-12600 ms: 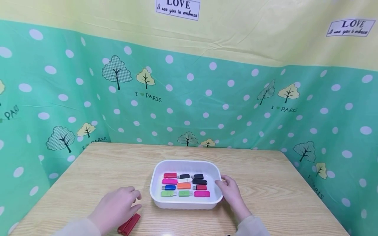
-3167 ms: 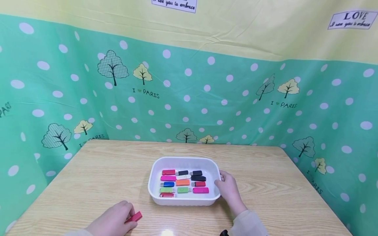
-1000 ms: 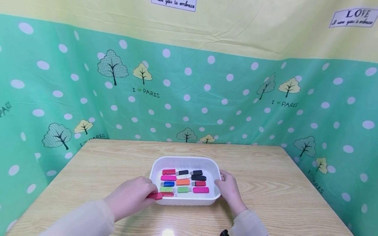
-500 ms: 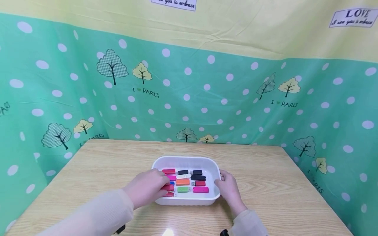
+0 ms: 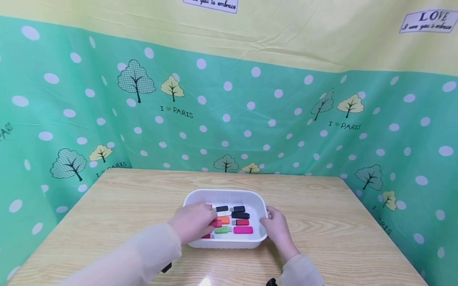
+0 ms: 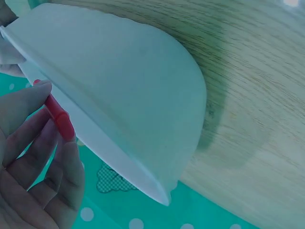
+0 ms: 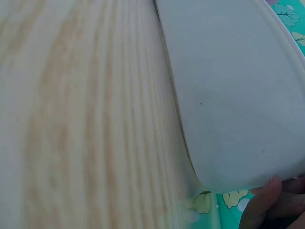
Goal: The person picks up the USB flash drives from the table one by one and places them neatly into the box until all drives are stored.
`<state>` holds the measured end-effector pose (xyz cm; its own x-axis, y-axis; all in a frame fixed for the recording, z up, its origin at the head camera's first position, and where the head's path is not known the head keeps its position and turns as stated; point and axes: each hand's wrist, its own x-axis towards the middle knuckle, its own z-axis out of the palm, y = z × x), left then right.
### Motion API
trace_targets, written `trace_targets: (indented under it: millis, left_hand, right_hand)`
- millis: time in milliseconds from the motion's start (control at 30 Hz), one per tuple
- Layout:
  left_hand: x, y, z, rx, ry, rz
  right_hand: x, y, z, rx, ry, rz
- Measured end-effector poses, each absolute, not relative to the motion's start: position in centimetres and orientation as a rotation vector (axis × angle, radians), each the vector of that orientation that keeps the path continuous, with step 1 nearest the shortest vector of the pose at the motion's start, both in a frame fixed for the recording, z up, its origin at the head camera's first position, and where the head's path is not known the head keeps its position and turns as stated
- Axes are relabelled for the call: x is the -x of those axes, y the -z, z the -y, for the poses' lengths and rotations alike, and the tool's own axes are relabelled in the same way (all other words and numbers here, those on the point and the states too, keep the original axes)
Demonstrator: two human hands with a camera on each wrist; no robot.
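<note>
My left hand (image 5: 195, 221) is over the left half of a white plastic tray (image 5: 229, 244), pinching a red USB flash drive (image 5: 216, 223). In the left wrist view the red drive (image 6: 60, 119) sits between thumb and fingertips, above the tray's rim. My right hand (image 5: 277, 226) grips the right end of the tray, thumb over the rim and fingers outside. Inside lie rows of flash drives: a pink one (image 5: 243, 230), a green one (image 5: 222, 229), a black one (image 5: 240, 215), an orange one (image 5: 224, 220) and several others. My left hand hides those at the left.
The tray stands on a wood-grain table (image 5: 136, 198). A green and yellow printed curtain (image 5: 229, 131) hangs behind and along both sides. Black items (image 5: 272, 282) show by the wrists at the lower edge.
Over the last second my left hand has carried the red flash drive from the tray's front-left rim inward and rightward. Earlier it picked that drive off the table. My right hand stays on the rim.
</note>
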<state>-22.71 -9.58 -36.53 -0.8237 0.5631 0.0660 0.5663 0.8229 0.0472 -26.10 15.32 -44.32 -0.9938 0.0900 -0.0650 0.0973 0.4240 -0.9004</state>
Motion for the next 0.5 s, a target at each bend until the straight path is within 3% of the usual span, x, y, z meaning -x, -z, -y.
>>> trace_targets:
  millis: [500]
  left_hand:
    - [24.1,38.5,7.1,0.989,0.197,2.966]
  right_hand:
    - [26.2,44.5,-15.4,-0.172,1.676,-2.65]
